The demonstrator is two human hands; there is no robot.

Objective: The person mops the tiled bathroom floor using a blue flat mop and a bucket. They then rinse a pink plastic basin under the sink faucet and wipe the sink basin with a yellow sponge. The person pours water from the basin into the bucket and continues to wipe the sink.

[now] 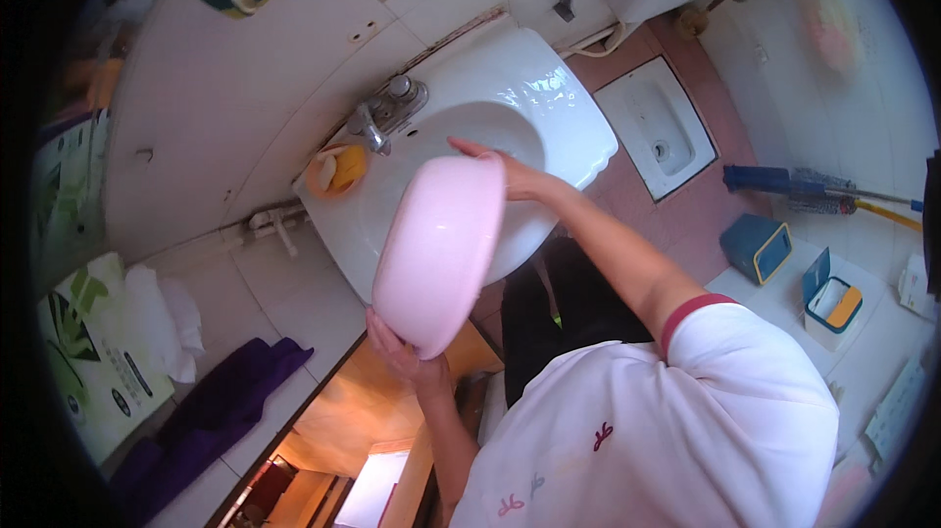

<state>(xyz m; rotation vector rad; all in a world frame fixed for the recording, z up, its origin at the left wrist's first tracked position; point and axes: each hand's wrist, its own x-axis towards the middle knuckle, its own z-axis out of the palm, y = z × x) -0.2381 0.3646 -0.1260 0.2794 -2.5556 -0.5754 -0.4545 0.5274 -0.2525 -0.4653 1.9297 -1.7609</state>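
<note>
A pink plastic washbasin (437,245) is tipped steeply onto its side over the white ceramic sink (566,112), its outer bottom towards the left. My left hand (404,355) holds its lower rim, near the sink's front left edge. At the upper rim is my right hand (500,171), the thumb side partly hidden behind the basin and some fingers stretched out over the sink bowl. The inside of the washbasin faces away and cannot be seen. A chrome faucet (378,138) stands at the back of the sink. Beside it sits an orange dish (320,186) with yellow and white pieces.
A squat toilet (658,127) lies in the floor beyond the sink. Blue brushes (764,179), a blue bin (746,245) and a small open-lidded box (831,307) are at the right. A purple cloth (220,410) and a tissue pack (103,359) are at the lower left.
</note>
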